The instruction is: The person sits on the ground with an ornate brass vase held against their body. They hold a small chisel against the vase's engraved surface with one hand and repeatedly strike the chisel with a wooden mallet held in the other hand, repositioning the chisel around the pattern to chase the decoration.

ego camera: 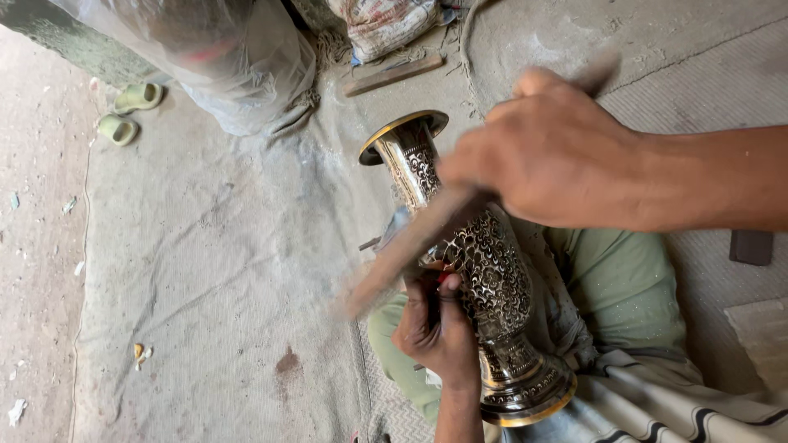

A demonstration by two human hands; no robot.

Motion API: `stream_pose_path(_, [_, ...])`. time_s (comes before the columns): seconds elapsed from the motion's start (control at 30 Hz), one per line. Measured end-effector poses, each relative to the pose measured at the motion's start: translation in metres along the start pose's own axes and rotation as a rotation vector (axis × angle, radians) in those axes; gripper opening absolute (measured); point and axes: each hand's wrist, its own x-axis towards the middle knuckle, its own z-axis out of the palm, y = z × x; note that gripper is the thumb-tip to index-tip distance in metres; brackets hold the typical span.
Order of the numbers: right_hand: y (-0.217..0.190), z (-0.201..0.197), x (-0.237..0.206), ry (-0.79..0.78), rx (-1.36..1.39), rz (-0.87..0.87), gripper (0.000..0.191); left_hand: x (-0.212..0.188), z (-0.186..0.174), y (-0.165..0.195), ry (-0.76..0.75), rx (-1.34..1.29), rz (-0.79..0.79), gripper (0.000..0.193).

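A person sitting on a cloth-covered floor [205,246] is working an engraved brass vase [484,271], which is lying tilted across the lap, rim [402,135] pointing away and foot [529,394] resting near the striped fabric [657,418]. The right hand [550,156] is clenching a wooden mallet-like stick [410,246] (blurred by motion, so its exact shape can't be told) above the vase's neck. The left hand [439,324] is pinching a small tool against the vase's belly; the fingers are closed round it, tho the tool's tip is hidden behind them. Judging by the surface, dense scrolling pattern is already covering the neck, body & lower bands, so the decoration appears far along; what's left seems to be detail w/ the section under the left hand, tho the far side isn't visible. Nearby: a pair of pale green sandals [127,115] lying at the cloth's edge, a plastic-wrapped bundle [222,57] and a wooden strip [394,75] beyond the rim.
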Motion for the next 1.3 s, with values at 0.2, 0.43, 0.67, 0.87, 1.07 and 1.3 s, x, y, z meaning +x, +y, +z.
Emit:
stream_pose_path(0.2, [-0.003, 0.003, 0.003, -0.068, 0.268, 0.131, 0.029, 0.001, 0.001, 0.000, 0.014, -0.085, 0.034, 0.046])
stream_pose_path(0.43, [-0.003, 0.004, -0.001, 0.176, 0.283, -0.011, 0.035, 0.002, -0.002, 0.003, 0.004, -0.043, -0.022, 0.046])
stream_pose_path(0.67, [-0.002, -0.001, -0.002, 0.128, 0.115, -0.029, 0.031, 0.002, -0.002, 0.003, -0.019, 0.007, 0.051, 0.038])
stream_pose_path(0.87, [-0.001, 0.002, -0.002, -0.064, 0.029, 0.038, 0.025, 0.003, -0.003, 0.005, -0.036, -0.035, 0.016, 0.038])
stream_pose_path(1.07, [0.003, 0.006, -0.005, 0.236, 0.301, -0.037, 0.039, 0.004, -0.002, 0.005, -0.021, -0.095, -0.006, 0.042])
stream_pose_path(1.3, [0.011, 0.006, -0.018, 0.097, 0.021, 0.025, 0.023, 0.008, -0.003, 0.008, -0.064, -0.044, -0.003, 0.045])
